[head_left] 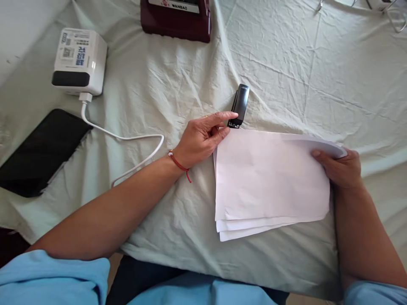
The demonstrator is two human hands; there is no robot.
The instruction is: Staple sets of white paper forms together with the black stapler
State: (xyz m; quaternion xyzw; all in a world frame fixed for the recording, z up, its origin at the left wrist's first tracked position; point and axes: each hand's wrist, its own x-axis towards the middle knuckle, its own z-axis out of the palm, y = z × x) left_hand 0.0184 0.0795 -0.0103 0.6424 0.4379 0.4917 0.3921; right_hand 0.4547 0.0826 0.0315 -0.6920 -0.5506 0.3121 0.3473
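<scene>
A small stack of white paper sheets (pixel 270 178) lies in front of me, its lower edges fanned unevenly. My right hand (pixel 345 167) grips the stack's right edge, thumb on top, and the sheets curl up there. At the upper left corner, my left hand (pixel 206 137) pinches the paper with the thumb on it and the other fingers curled and partly hidden. Its index finger stretches out to the front end of a black stapler (pixel 242 101). The stapler sits at the paper's top left corner; whether paper is between its jaws I cannot make out.
A white box-shaped device (pixel 81 59) stands at the upper left, with a white cable (pixel 127 137) running from it. A black phone (pixel 44 152) lies below. A dark red case (pixel 176 21) is at the top, on the wrinkled pale green cloth (pixel 178 220).
</scene>
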